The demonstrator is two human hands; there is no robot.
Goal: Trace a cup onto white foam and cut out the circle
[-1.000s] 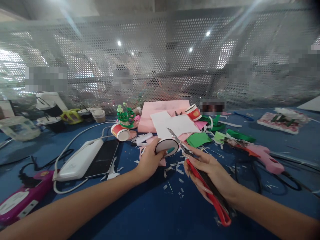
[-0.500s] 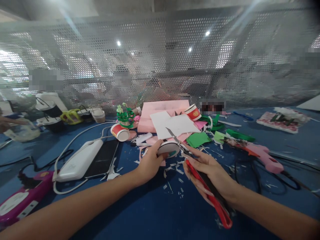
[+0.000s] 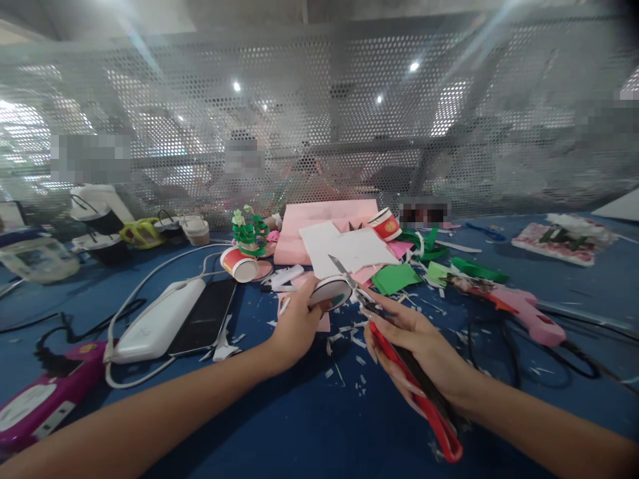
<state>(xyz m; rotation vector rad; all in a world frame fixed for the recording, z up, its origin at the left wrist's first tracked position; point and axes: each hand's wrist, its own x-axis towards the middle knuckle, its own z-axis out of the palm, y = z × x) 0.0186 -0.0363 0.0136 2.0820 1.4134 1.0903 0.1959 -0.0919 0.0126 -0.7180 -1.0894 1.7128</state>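
Note:
My left hand (image 3: 297, 316) grips a round white card piece (image 3: 330, 291) with a dark edge; a teal patch shows on it near the fingers. In my right hand (image 3: 417, 342) is a pair of scissors (image 3: 364, 301) with red and black handles. The blades point up and to the left, at the right edge of the round piece; whether they touch it I cannot tell. White paper scraps (image 3: 344, 329) lie scattered beneath both hands on the blue table (image 3: 299, 426). Behind the hands, white paper (image 3: 349, 249) rests on a pink sheet (image 3: 324, 213).
To the left are a phone (image 3: 207, 316), a white power bank (image 3: 162, 319) and a purple power strip (image 3: 54, 399) with cables. A red paper cup (image 3: 239, 265) lies by a green paper tree (image 3: 249, 233). Rightward lie green paper (image 3: 397, 278) and a pink glue gun (image 3: 529, 313).
The round piece and my left hand have shifted slightly left, and the piece has tilted. The scissors have moved a little left too. Another person's hand at the far left has gone from view.

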